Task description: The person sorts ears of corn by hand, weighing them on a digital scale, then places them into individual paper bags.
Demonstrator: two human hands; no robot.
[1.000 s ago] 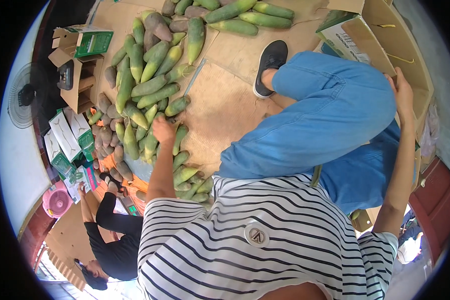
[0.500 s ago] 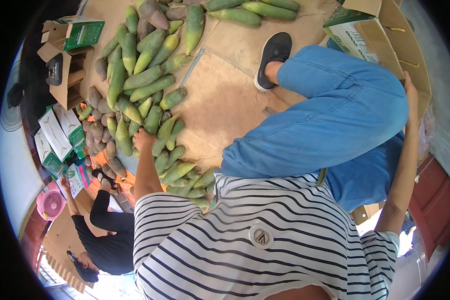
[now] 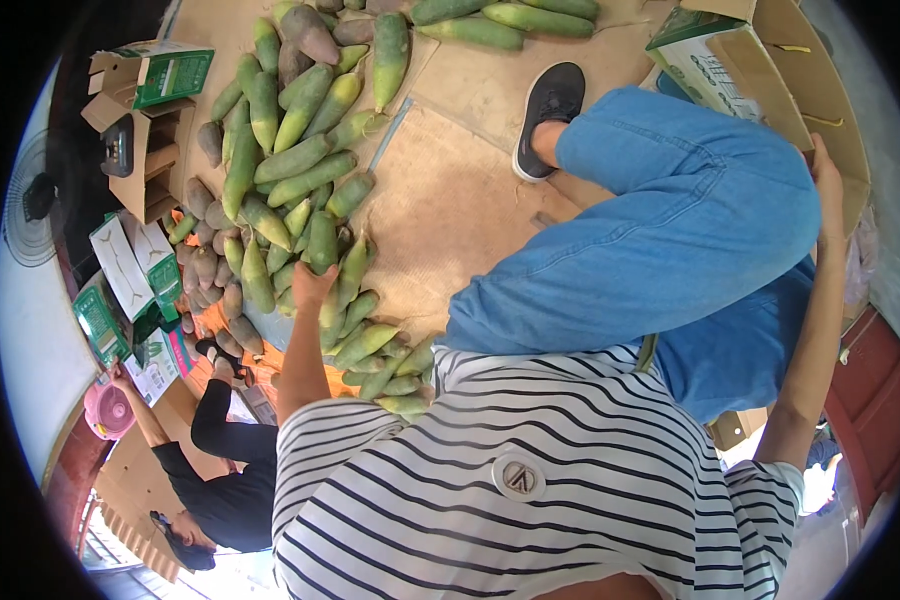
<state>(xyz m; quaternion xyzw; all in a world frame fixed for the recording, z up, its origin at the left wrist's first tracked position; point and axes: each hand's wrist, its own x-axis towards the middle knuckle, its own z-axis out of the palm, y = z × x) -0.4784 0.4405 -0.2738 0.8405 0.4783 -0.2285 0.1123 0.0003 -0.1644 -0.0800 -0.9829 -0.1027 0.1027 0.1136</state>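
Observation:
My left hand (image 3: pixel 313 285) is closed around the lower end of a green radish (image 3: pixel 322 240) at the near side of a large pile. Many more long green radishes (image 3: pixel 300 160) with paler tips lie around it, some across each other. Out to the right, my right hand (image 3: pixel 825 180) holds the near edge of an open cardboard box (image 3: pixel 838 120), beside my bent knee. Some fingers of that hand are hidden against the box.
Brownish-purple roots (image 3: pixel 202 265) lie left of the radishes. Cardboard sheeting (image 3: pixel 440 190) covers the floor under my shoe (image 3: pixel 550 120). Green-and-white cartons (image 3: pixel 120 265) and a brown box (image 3: pixel 145 160) stand at left. A person in black (image 3: pixel 225 500) works at lower left, near a pink fan (image 3: pixel 108 410).
My left hand has shifted right and gripped a different spot in the pile, where a radish now stands up from its fingers. The right hand stays at the box. The other person's arm has moved.

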